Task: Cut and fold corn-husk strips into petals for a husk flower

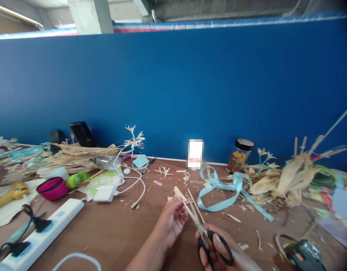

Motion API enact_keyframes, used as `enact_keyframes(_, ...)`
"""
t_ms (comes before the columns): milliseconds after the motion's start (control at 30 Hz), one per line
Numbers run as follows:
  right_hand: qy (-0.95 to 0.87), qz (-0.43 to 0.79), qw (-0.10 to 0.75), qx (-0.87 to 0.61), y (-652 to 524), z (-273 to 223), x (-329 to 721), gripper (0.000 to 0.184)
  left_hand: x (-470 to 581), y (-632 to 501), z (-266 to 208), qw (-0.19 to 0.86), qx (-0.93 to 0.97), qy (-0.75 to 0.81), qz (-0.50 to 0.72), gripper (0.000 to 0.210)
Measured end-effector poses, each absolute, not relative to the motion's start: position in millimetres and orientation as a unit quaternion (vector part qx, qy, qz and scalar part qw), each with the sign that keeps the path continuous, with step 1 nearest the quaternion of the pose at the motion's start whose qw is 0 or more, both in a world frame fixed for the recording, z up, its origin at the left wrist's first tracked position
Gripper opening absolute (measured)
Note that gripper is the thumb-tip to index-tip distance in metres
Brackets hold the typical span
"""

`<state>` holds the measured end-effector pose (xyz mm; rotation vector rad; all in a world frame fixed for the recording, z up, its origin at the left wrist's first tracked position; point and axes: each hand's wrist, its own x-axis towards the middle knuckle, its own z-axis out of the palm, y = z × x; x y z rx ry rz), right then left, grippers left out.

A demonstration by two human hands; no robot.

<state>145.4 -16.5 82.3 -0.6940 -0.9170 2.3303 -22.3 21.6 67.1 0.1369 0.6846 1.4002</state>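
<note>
My left hand (170,223) pinches a narrow pale strip that looks like dried corn husk (177,192), over the middle of the table near the front. In my right hand (218,254) is a pair of scissors (202,230) with black handles, its blades pointing up and away from me. The blades lie close alongside the strip; whether they touch it I cannot tell. Just beyond the hands are small husk cuttings (164,172) and a loosely looped light-blue ribbon (218,207).
At the right are a husk bundle (292,177), a jar (238,156) with a black lid and a tape measure (304,256). To the left lie a white power strip (56,222), a pink band (53,188), a yellow glue gun (16,192) and white cables. A blue partition (173,86) stands behind.
</note>
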Motion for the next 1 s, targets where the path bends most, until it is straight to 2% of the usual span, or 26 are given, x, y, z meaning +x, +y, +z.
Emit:
enact_keyframes(467,-0.327,0.871,0.256,-0.262,-13,78,145,0.051,-24,22,67,0.713,0.066,0.308,0.626,0.004)
enact_keyframes(667,-0.332,0.86,0.298,-0.25,-15,78,143,0.049,-25,22,69,0.733,0.049,0.302,0.607,0.008)
enact_keyframes(867,-0.321,0.847,0.334,-0.261,-19,83,143,0.045,-23,20,66,0.739,0.077,0.294,0.602,0.003)
enact_keyframes(1000,-0.326,0.846,0.319,-0.277,-18,85,142,0.047,-19,19,65,0.733,0.102,0.312,0.595,0.006)
